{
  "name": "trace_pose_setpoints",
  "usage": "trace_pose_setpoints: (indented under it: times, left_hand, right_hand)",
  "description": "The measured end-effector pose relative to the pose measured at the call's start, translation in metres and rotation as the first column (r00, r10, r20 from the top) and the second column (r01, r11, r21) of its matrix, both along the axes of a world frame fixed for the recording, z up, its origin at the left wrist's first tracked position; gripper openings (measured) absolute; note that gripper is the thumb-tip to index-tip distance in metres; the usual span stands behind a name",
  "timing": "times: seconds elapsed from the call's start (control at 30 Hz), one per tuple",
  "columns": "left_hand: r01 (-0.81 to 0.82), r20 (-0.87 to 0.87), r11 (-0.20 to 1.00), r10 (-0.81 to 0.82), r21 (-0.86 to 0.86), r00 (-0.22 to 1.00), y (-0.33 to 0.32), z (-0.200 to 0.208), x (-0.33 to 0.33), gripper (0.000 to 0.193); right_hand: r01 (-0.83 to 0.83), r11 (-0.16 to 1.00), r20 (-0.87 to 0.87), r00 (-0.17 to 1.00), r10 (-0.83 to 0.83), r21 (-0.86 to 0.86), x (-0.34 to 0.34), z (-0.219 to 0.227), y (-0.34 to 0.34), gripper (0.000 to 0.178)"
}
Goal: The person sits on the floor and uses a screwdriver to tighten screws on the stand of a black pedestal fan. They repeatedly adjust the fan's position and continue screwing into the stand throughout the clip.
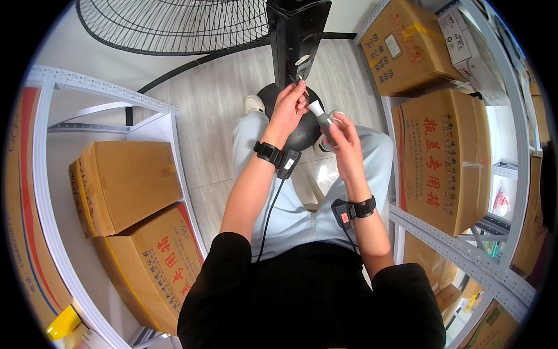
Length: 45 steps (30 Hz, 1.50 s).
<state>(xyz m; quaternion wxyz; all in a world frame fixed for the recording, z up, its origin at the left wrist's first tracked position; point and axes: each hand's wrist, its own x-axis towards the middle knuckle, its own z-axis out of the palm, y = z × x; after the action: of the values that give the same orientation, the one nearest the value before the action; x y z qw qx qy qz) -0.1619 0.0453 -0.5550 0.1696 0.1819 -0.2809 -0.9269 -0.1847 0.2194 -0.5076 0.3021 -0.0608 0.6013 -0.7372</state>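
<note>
Evidently the right hand grips a grey tool, left hand pinched together, between red-lettered cartons.

This is probably a storeroom: metal shelves hold cardboard boxes.

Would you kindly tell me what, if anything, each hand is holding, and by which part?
The right hand holds a grey and white tool by its grey end. What the left hand pinches, if anything, cannot be told.
</note>
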Motion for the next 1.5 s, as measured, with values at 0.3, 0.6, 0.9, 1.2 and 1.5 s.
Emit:
trace_pose_setpoints:
  times: [0.3, 0.6, 0.9, 1.2, 1.5]
  left_hand:
    - [0.016, -0.108, 0.999, -0.011, 0.046, 0.994, -0.001, -0.002, 0.005, 0.026]
    - [0.11, -0.22, 0.981, -0.072, 0.163, 0.973, -0.003, 0.005, 0.008, 0.045]
    - [0.065, -0.267, 0.97, 0.0, 0.233, 0.964, -0.01, -0.009, 0.005, 0.047]
    - [-0.091, -0.208, 0.97, 0.139, 0.225, 0.968, -0.007, -0.01, 0.0, 0.038]
    - [-0.197, -0.087, 0.952, 0.222, 0.233, 0.971, -0.002, -0.031, 0.001, 0.025]
  right_hand:
    - [-0.198, 0.979, 0.26, 0.944, 0.203, -0.047, -0.018, 0.0, 0.007, 0.038]
    - [-0.298, 0.948, 0.39, 0.865, 0.316, -0.108, -0.027, -0.002, 0.006, 0.035]
    - [-0.144, 0.98, -0.006, 0.989, 0.146, 0.135, -0.012, 0.003, 0.007, 0.036]
    - [-0.106, 0.986, -0.037, 0.993, 0.111, 0.128, -0.01, 0.009, 0.029, 0.034]
    - [-0.123, 0.954, -0.12, 0.98, 0.16, 0.272, -0.013, 0.001, 0.04, 0.034]
